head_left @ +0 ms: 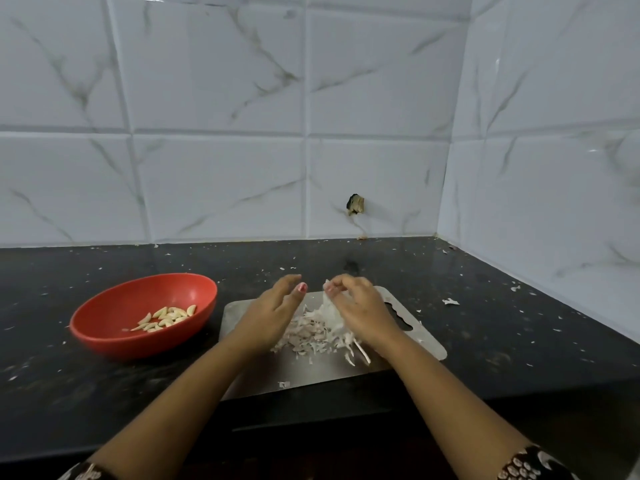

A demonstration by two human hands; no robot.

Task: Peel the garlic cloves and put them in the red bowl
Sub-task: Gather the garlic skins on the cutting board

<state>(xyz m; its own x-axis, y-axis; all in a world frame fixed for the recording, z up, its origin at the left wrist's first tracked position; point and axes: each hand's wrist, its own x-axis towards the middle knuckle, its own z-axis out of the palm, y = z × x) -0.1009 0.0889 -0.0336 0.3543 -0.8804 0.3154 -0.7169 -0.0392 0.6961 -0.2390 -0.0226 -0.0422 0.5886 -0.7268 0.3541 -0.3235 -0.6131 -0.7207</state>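
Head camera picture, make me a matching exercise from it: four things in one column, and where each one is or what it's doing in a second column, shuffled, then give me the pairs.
Column one
1. red bowl
2. peeled cloves
3. pile of skins
4. right hand

Column two
A. pinches a papery white piece
B. lies on the steel board
C. lie inside the bowl
D. stands on the dark counter, left of the board

Pairs: 1-D, 2-C, 3-B, 4-A

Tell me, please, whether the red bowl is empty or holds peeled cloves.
Not empty: the red bowl holds a small cluster of peeled cloves.
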